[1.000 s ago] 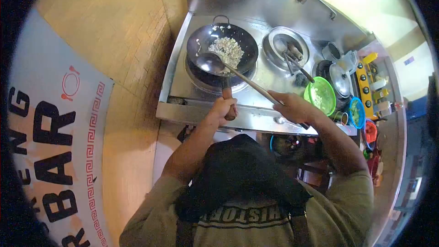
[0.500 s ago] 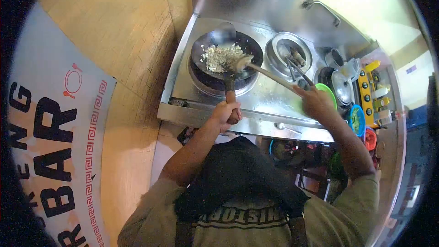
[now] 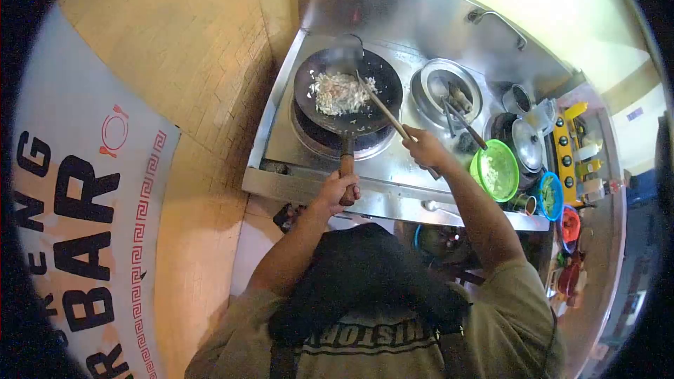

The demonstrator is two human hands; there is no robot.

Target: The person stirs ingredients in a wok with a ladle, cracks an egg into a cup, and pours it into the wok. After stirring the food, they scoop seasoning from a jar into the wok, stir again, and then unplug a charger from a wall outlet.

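Note:
A dark wok (image 3: 382, 88) sits on the left burner with pale, crumbly food (image 3: 337, 97) in its middle. My left hand (image 3: 337, 191) is closed around the wok's wooden handle (image 3: 347, 166), at the near side. In my right hand (image 3: 425, 149) is the long wooden shaft of a wok spatula (image 3: 385, 109), which slants down to the left. Its head, seen nearly edge-on, is at the right side of the food. A bright green bowl (image 3: 510, 193) with pale contents stands to the right of my right hand.
Right of the wok, a metal pot (image 3: 419, 91) holds utensils. A lidded pot (image 3: 526, 144), a metal cup (image 3: 517, 98) and a blue basket (image 3: 559, 200) stand farther right. Bottles line a yellow shelf (image 3: 564, 144). A spoon (image 3: 432, 205) lies on the stove's front ledge.
My right hand has moved left and slightly nearer to me, uncovering the green bowl. The spatula's head has turned and shifted toward the wok's far side. My left hand keeps its grip, slightly lower.

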